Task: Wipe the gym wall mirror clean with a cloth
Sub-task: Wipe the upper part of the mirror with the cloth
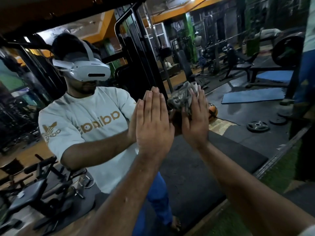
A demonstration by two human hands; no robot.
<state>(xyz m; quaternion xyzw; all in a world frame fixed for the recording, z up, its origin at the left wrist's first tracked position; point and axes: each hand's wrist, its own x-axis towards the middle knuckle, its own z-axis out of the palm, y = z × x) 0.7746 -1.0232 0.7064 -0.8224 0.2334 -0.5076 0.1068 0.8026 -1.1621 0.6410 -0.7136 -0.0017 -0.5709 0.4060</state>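
Both hands flat, fingers straight: right hand [194,120] pressing cloth [182,97] against mirror [196,167], left hand [151,123] bare

Both arms raised — left hand [153,123] flat, fingers [154,99] straight together; right hand [196,120] likewise flat.

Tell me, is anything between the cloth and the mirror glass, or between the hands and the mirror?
Nothing visible blocks the cloth: the right hand presses it flat against the mirror. The left hand lies flat and bare on the glass beside it. So only the cloth itself sits between the right palm and the mirror.
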